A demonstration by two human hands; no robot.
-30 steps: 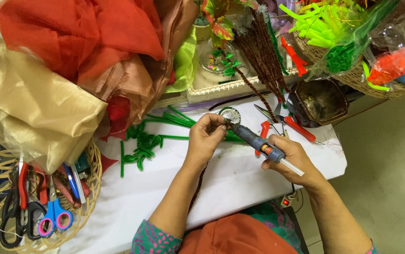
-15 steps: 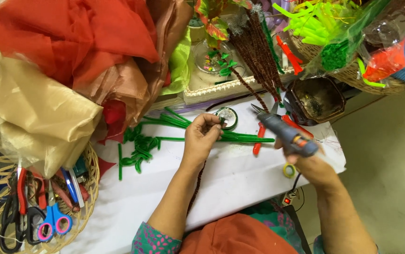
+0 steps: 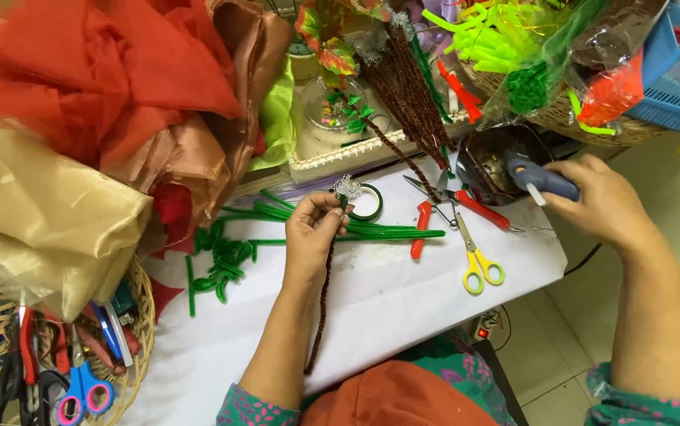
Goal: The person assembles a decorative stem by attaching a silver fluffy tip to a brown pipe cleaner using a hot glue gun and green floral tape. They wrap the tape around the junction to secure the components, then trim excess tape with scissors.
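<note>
While the white table bears loose green pipe cleaners, the right hand grips a blue glue gun at the table's far right edge, well apart from the left hand, whose fingers pinch a brown pipe cleaner hanging beneath a small silver tuft

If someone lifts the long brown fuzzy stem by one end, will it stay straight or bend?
The brown fuzzy stem is thin and long, so it probably sags a little. It already curves while hanging from the left hand. It looks light, and its fuzz likely prevents slipping.
</note>
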